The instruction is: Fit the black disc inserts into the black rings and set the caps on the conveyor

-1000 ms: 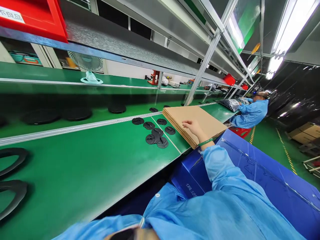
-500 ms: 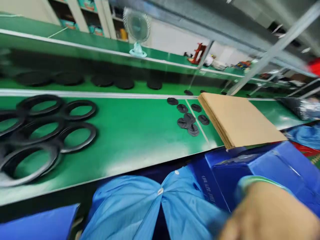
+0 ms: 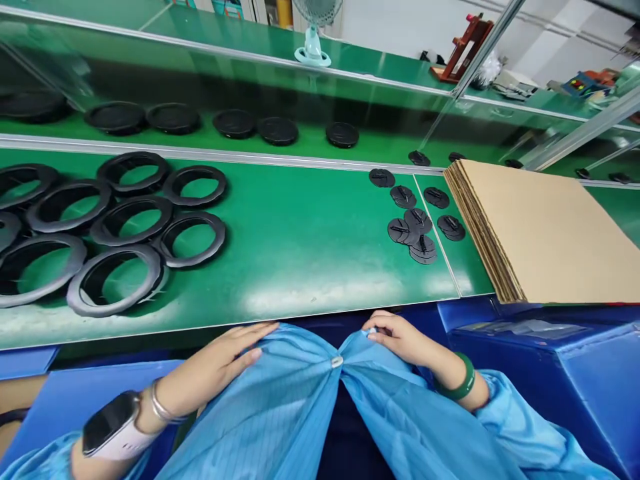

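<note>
A blue smock (image 3: 290,393), fastened by one white button (image 3: 337,362), spreads across my lap below the bench edge. My left hand (image 3: 235,353) lies on its left side with fingers stretched out; a smartwatch and a metal bangle are on that wrist. On the other side, my right hand (image 3: 393,337) has its fingers closed on the smock's upper right edge, with a green band round the wrist. Beyond both hands, black rings (image 3: 113,280) cover the left of the green bench, and thin black discs (image 3: 423,248) lie in small overlapping groups to the right.
A stack of cardboard sheets (image 3: 555,233) rests at the bench's right, above a blue box (image 3: 530,380). Another blue box flap (image 3: 95,407) is at lower left. Behind a metal rail (image 3: 240,157) lie several black round lids (image 3: 235,124). A fan (image 3: 313,50) stands on the far shelf.
My right hand has come from the lower right, where it was blurred, to the smock's edge. My left hand has come into view on the smock. The camera view has shifted and levelled.
</note>
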Available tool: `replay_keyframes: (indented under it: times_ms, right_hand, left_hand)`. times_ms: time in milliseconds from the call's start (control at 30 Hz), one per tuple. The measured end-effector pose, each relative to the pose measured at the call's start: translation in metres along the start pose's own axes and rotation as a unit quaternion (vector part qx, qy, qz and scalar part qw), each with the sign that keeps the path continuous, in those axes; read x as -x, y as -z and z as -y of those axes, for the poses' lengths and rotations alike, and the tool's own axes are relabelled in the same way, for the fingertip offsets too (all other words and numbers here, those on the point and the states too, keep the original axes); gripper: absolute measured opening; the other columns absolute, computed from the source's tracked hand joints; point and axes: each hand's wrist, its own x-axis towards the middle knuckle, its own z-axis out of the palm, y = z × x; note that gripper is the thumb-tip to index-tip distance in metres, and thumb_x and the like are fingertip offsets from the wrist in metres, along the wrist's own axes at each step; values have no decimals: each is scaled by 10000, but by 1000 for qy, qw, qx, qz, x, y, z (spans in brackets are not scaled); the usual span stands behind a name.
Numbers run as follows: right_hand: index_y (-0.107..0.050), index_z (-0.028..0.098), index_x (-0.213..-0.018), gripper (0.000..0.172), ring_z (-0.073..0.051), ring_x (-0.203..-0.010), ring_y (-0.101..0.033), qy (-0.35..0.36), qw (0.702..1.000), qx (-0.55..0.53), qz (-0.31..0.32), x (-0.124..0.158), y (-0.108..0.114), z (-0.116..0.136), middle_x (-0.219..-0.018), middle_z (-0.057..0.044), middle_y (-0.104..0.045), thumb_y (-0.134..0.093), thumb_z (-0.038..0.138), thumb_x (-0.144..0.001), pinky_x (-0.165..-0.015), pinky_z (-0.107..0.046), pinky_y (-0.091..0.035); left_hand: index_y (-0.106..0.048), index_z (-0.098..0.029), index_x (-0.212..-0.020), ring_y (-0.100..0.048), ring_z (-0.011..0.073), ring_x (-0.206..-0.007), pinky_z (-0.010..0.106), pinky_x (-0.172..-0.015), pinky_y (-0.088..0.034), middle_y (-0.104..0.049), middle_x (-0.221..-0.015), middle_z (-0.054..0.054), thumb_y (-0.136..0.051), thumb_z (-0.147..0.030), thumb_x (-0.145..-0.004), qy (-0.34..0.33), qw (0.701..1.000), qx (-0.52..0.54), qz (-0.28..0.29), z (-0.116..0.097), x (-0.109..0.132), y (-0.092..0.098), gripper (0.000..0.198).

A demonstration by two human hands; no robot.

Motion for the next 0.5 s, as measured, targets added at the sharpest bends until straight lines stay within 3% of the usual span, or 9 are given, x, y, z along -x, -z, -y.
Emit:
replay_keyframes:
  times_ms: [67,133,200,300,367,500]
  right_hand:
    - [-677,165,-760,552,-162,-743,-526,-8,1000,20,10,-9,-3,1,-744,-35,-575,-460,629,-965,-735,-290,-427]
    - [-634,161,-711,622,-142,-649,-487,-49,998,25,30,-16,0,5,-656,-10,-522,-370,655,-983,-661,-272,-410]
    - [-673,157,-868,532,-134,-619,-488,-85,995,34,44,-21,2,6,-688,-5,-556,-462,638,-956,-605,-253,-388]
    - [-663,160,-1065,469,-138,-656,-529,-110,990,72,50,-26,-2,0,-781,-10,-615,-784,505,-771,-598,-235,-385]
    - [-665,162,-971,353,-128,-635,-527,-118,987,91,59,-27,-7,-8,-730,10,-606,-810,404,-758,-580,-220,-384]
    - [-634,171,-810,148,-136,-660,-552,-108,985,135,29,-31,-12,-25,-683,17,-611,-674,293,-884,-635,-227,-431]
  left_hand:
    - [-627,-286,-1310,-473,264,-1358,424,-1178,-336,-547,-1485,39,-387,-464,-1009,-11,1000,15,-13,-4,-9,-7,424]
    - [-692,-254,-1141,-538,250,-1269,377,-1128,-379,-628,-1377,44,-312,-495,-1015,15,999,37,-15,-9,-19,-9,468]
    - [-695,-203,-977,-633,245,-1051,341,-988,-469,-721,-1114,68,-283,-552,-996,65,997,41,7,-8,-27,-8,540]
    - [-638,-179,-935,-626,222,-810,306,-778,-493,-688,-882,47,-501,-604,-878,103,994,15,37,2,-35,-8,451]
    - [-609,-184,-938,-593,198,-758,277,-707,-466,-655,-853,24,-610,-541,-798,97,994,1,43,10,-36,-13,384]
    - [-515,-202,-726,-517,160,-659,243,-613,-407,-540,-677,-24,-521,-490,-838,79,995,-26,48,16,-35,-22,309]
